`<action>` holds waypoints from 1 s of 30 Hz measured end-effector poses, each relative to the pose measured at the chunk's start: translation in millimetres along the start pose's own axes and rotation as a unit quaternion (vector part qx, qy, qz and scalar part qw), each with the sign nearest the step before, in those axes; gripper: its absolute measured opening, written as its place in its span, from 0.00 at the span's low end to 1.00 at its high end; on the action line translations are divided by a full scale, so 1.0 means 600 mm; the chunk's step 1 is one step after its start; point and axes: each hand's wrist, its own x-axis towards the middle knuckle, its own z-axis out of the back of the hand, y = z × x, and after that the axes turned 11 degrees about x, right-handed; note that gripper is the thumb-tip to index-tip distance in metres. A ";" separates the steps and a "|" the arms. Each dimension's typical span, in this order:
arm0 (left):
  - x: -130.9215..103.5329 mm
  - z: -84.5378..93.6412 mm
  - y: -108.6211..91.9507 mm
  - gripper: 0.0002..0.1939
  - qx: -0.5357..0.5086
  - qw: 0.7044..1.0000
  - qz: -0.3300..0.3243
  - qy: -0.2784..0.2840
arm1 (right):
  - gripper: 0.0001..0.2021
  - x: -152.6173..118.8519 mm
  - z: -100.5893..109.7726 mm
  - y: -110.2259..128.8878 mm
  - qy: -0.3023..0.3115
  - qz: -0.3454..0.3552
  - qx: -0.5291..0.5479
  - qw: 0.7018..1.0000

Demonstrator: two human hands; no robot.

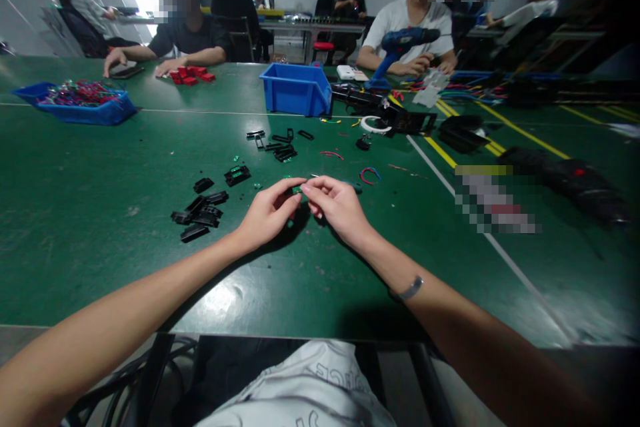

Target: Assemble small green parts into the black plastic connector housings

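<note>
Over the table's middle, my left hand pinches a small green circuit board between thumb and fingers. My right hand meets it there, its thumb and fingertips closed at the board's right end; what they grip is hidden. A teal tool handle shows just behind my right hand. To the left lies a pile of black plastic housings. One black housing beyond them has a green board in it. More black frames and housings lie farther back, with tiny green pieces near them.
A blue bin stands ahead, and a blue tray of coloured wires is far left. Red blocks, a blue power drill, a white ring and short red and blue wires lie about. Two people sit opposite.
</note>
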 end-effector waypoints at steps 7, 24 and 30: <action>0.001 0.003 -0.003 0.19 0.014 1.000 -0.015 -0.007 | 0.17 -0.001 -0.003 0.001 -0.007 -0.005 0.008 1.000; 0.000 0.005 -0.010 0.21 0.034 0.999 -0.016 -0.003 | 0.17 -0.004 -0.007 0.003 -0.015 -0.010 0.004 1.000; 0.001 0.005 -0.009 0.21 0.024 1.000 -0.009 -0.004 | 0.18 -0.006 -0.008 0.005 -0.014 -0.008 0.010 1.000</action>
